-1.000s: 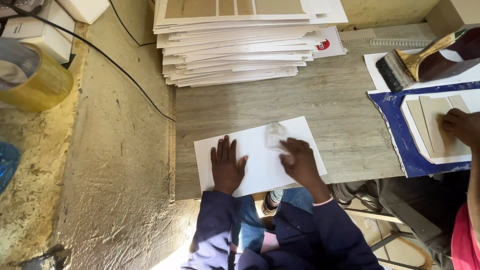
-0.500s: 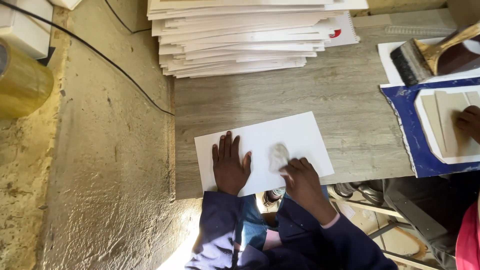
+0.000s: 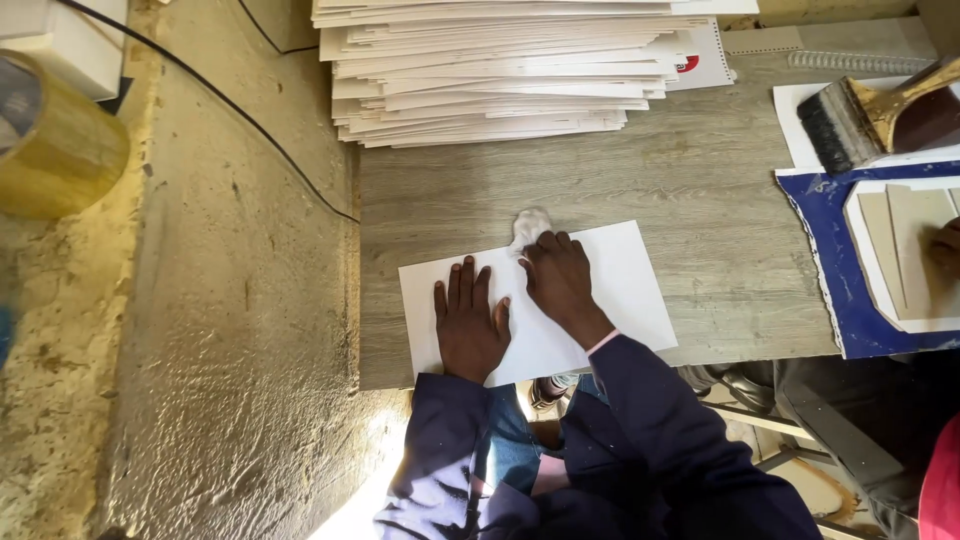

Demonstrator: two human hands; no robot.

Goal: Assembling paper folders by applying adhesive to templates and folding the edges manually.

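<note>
A white rectangular sheet (image 3: 625, 285) lies on the grey wooden table (image 3: 700, 190) at its near edge. My left hand (image 3: 470, 322) rests flat on the sheet's left part, fingers spread, pinning it down. My right hand (image 3: 560, 283) presses a small crumpled white cloth (image 3: 528, 226) against the sheet's far edge; the cloth pokes out beyond my fingertips. Both forearms are in dark blue sleeves.
A tall stack of white boards (image 3: 500, 70) sits at the table's far side. At the right, another person's hand (image 3: 945, 245) rests on card pieces over a blue sheet (image 3: 835, 290), beside a wide brush (image 3: 870, 115). A tape roll (image 3: 55, 140) and a black cable (image 3: 250, 125) lie on the concrete ledge at the left.
My right hand slid the cloth from the sheet's right middle up and left to its far edge. My left hand stayed pressed on the sheet.
</note>
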